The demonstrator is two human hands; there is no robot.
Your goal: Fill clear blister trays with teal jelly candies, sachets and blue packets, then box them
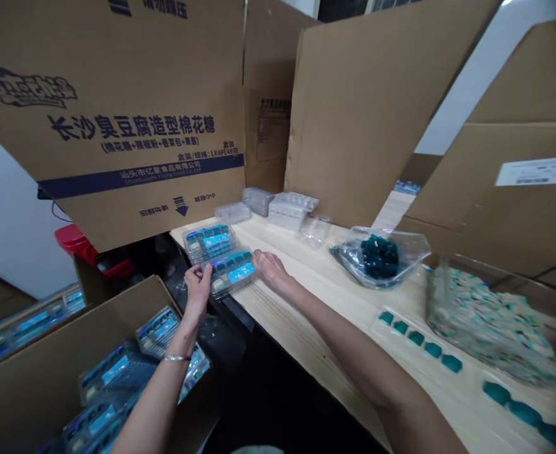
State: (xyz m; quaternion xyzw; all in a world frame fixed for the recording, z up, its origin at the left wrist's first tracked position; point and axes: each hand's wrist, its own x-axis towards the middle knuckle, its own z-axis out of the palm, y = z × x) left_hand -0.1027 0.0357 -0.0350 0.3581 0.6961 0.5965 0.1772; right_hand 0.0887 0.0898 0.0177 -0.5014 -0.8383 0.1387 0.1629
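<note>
My left hand (198, 291) grips the near left edge of a transparent plastic blister tray (233, 272) holding blue-labelled packs. My right hand (270, 267) rests over the tray's right end, fingers on its corner. Just behind it, a similar tray of blue-labelled packs (210, 244) lies on the light wooden table (315, 296), nearly touching the held one. Several empty transparent trays (257, 200) stand further back. To the right of my right hand lies a plastic bag of dark teal sweets (379, 257).
An open cardboard box (88, 328) at lower left holds several packed trays. Large printed cardboard sheets (117, 107) stand along the table's back. A strip of teal sweets (417, 338) and a transparent bin of wrapped sweets (490, 321) sit at right. A red object (76, 243) shows behind the box.
</note>
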